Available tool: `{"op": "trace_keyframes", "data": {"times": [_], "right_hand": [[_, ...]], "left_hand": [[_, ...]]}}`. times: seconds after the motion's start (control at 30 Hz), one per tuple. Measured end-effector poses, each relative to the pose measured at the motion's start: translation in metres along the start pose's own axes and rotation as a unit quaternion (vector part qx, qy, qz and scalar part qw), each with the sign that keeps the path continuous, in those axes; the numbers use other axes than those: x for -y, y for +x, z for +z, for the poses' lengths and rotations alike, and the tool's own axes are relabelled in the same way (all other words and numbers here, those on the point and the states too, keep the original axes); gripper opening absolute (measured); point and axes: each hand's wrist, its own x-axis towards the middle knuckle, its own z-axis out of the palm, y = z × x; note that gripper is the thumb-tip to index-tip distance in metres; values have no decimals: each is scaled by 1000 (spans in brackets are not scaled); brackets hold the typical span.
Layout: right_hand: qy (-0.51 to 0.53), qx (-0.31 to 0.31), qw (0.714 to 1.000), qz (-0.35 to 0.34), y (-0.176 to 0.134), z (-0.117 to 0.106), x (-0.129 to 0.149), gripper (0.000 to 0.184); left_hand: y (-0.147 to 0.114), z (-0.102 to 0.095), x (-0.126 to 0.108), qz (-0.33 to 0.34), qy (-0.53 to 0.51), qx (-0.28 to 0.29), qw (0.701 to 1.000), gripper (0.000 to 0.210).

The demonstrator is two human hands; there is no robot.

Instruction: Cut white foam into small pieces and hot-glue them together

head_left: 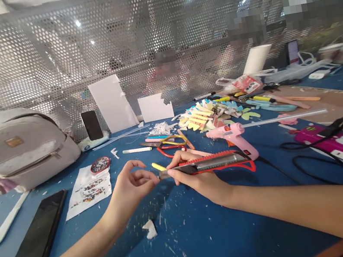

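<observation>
My right hand (204, 180) is closed round a red utility knife (219, 161), its handle lying across the palm and its metal tip pointing left. My left hand (133, 183) is in a pinch right at that tip, thumb and fingertips together. What sits between those fingertips is too small to make out. Below the hands, a torn white scrap (149, 229) lies on the blue table (191, 248) among fine white shavings. Just behind the knife are a pink glue gun (234, 137), red-and-yellow-handled scissors (171, 147) and a yellow stick (158, 166), partly near my right fingers.
On the left stand a pale backpack (23, 149), a black phone (36, 234) and a paper with small beads (91, 190). A pile of cut paper pieces (205, 116) lies behind. At right, a magenta power strip (341, 144) trails black cables. A perforated metal screen (95, 49) closes the back.
</observation>
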Motion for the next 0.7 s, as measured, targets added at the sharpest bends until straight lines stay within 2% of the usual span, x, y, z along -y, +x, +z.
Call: {"op": "trace_keyframes", "data": {"times": [0.23,0.3,0.37,0.43,0.57,0.67,0.7], "right_hand": [[28,13,999,24,-2,0,-6,12],[26,9,999,24,-1,1,-6,12],[25,9,999,29,-1,2,-7,13],[23,15,999,34,-1,3,-8,15],[18,24,999,35,-2,5,-9,15],[15,24,999,29,-4,5,-9,15],[15,25,999,30,-4,4,-9,15]], "left_hand": [[4,-4,8,2,-9,0,1000,41],[9,-8,4,30,26,-6,999,36],[23,-12,-3,94,79,-19,992,30],[52,-12,-13,141,100,-30,985,29],[136,-2,-26,212,161,-50,963,35],[194,10,-21,223,235,-29,946,24],[209,13,-17,221,261,-18,939,29]]}}
